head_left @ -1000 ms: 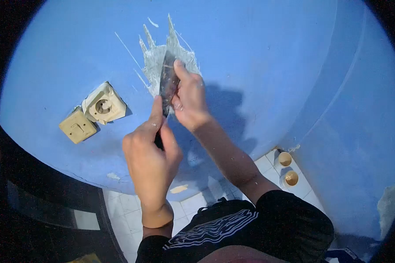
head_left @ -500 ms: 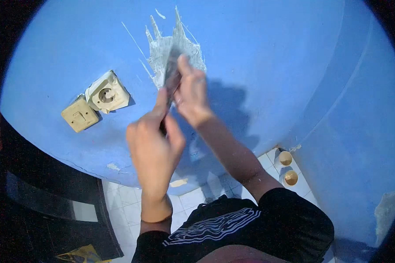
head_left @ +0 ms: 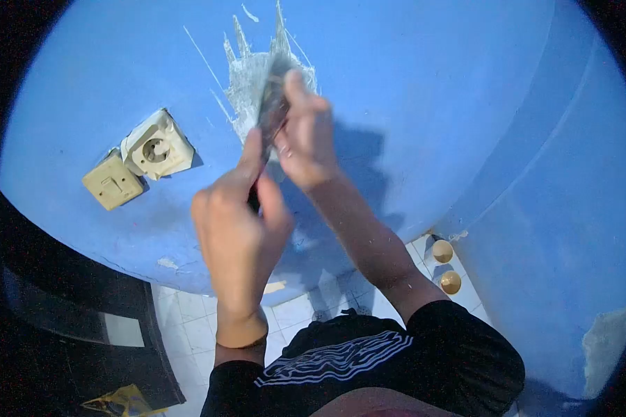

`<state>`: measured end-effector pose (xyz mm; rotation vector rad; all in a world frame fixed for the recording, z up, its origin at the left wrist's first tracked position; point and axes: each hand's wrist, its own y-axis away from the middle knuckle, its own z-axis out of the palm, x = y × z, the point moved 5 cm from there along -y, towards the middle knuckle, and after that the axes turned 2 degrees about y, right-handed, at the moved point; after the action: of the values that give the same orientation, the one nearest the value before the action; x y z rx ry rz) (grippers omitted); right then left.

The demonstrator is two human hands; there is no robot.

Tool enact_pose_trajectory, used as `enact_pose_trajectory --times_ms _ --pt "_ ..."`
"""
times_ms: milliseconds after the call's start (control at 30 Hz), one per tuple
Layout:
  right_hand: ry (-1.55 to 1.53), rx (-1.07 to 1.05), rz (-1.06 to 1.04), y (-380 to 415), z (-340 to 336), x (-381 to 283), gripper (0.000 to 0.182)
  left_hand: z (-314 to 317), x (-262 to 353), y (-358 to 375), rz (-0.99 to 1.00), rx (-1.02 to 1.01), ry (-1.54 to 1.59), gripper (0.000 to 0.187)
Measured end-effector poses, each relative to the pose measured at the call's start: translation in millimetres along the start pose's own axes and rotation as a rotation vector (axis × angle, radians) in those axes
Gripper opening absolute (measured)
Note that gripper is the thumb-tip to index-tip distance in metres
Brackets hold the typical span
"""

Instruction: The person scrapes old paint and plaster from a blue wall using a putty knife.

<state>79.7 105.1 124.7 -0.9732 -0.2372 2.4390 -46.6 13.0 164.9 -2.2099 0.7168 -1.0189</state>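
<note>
You hold a dark, flat-bladed tool [head_left: 274, 108] with both hands in front of a blue wall [head_left: 410, 90]. The blade is blurred, tilts slightly to the right toward its top, and lies in front of a rough, pale grey patch [head_left: 247, 87] with jagged spikes along its upper edge. Whether the blade touches the patch cannot be told.

Your left hand [head_left: 238, 215] is closed around the tool's dark handle, below the blade, with one finger stretched up along the blade's lower left side. Your right hand [head_left: 307, 135] is higher, at the blade's right side, its fingers bent and touching the tool; blur hides whether they are clamped on it. Your arm casts a shadow on the wall to the right.

Left of your hands, a cream socket [head_left: 177, 154] and a yellowish switch [head_left: 111, 182] are mounted side by side, both tilted, the switch lower. Thin pale scratches run down the wall between the socket and the patch.

Below, two round, open-topped containers [head_left: 442, 251] [head_left: 451, 283] stand near each other on the white tiled floor [head_left: 293, 311], close to the wall corner. Your black shirt [head_left: 466, 354] has a pattern of wavy white lines.
</note>
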Motion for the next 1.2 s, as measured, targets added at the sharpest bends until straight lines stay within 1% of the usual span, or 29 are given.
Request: enact_pose_trajectory --times_ms 33,100,200,233,300,333,367,433,467,500,567,600,633,700,733,800,833,900,933,967,1033,1067,1167,1200 --pt "0.003 -0.004 0.000 -2.6 -1.6 -4.2 0.043 -0.1 2.9 -3.9 -0.001 0.005 0.002 0.039" --pt "0.056 -0.057 0.115 -0.4 -5.0 -5.6 0.043 0.3 11.9 -6.1 0.128 -0.021 -0.133 0.041" --pt "0.102 -0.012 0.150 14.4 1.0 3.0 0.046 -6.1 3.3 6.3 0.120 -0.030 -0.164 0.042" --pt "0.098 -0.014 0.144 9.1 3.0 6.0 0.046 -4.2 0.9 3.2 0.127 -0.028 -0.167 0.042" --pt "-0.053 0.102 0.046 -3.0 0.8 6.5 0.048 -0.4 -2.3 -2.5 0.170 0.008 -0.109 0.041" --pt "0.036 0.017 0.093 -4.4 -4.3 -1.7 0.047 2.8 3.0 -7.0 0.137 0.034 -0.123 0.038" --pt "0.033 0.015 0.103 -3.1 -2.5 -0.8 0.047 -1.9 3.0 -9.6 0.130 0.034 -0.130 0.038" --pt "0.096 0.018 0.022 3.6 -4.0 -4.7 0.045 -5.5 4.2 -9.6 0.118 -0.039 -0.074 0.036" --pt "-0.063 -0.003 0.058 0.3 -2.5 2.5 0.042 -6.7 1.9 -7.8 0.080 -0.018 -0.025 0.036" --pt "-0.072 0.001 0.055 5.4 1.3 5.0 0.042 -9.9 2.1 -3.4 0.086 -0.024 -0.031 0.036" --pt "-0.040 0.073 0.140 10.9 6.4 7.2 0.041 -15.7 -2.5 0.4 -0.002 -0.024 -0.014 0.037" --pt "-0.061 0.083 0.119 7.7 3.4 7.3 0.040 -14.0 -0.8 -0.9 0.047 0.009 0.009 0.037" --pt "-0.058 0.078 0.111 2.3 1.1 3.8 0.040 -10.6 2.0 -5.3 0.054 0.015 0.013 0.037" --pt "-0.065 0.040 -0.013 -5.3 -0.1 -6.2 0.039 -5.4 16.0 -11.4 0.153 0.013 -0.089 0.036" --pt "-0.069 0.032 -0.017 -9.2 0.7 -6.1 0.039 -6.1 15.8 -12.3 0.082 -0.028 -0.059 0.036" --pt "-0.120 -0.038 -0.023 -3.5 0.2 -1.3 0.039 -7.6 9.7 -6.1 0.081 -0.017 -0.069 0.035" --pt "-0.129 -0.024 -0.016 4.9 -1.4 3.7 0.039 -8.9 7.8 -2.8 0.097 -0.015 -0.078 0.035" --pt "0.004 0.076 0.112 8.6 -0.4 8.9 0.039 -10.4 10.4 -2.0 0.115 -0.014 -0.111 0.035" --pt "-0.068 0.059 0.100 3.2 -1.0 9.3 0.039 -9.7 11.3 0.1 0.108 -0.024 -0.146 0.035" --pt "-0.065 0.055 0.095 -0.7 -4.0 6.4 0.039 -7.2 14.8 -2.4 0.111 -0.019 -0.143 0.035" --pt "0.034 0.066 -0.009 -6.1 -8.7 -3.7 0.039 -1.2 22.4 -9.2 0.112 -0.027 -0.121 0.035" --pt "-0.078 0.032 -0.015 -7.2 -4.9 -1.5 0.039 -2.9 19.1 -8.6 0.160 -0.004 -0.172 0.035" --pt "-0.042 -0.011 0.017 4.0 -5.7 3.0 0.038 -6.6 16.1 -1.7 0.076 -0.072 -0.175 0.035" --pt "-0.042 -0.017 0.007 -0.3 -4.9 0.0 0.038 -4.2 17.4 -4.9 0.084 -0.065 -0.172 0.035"
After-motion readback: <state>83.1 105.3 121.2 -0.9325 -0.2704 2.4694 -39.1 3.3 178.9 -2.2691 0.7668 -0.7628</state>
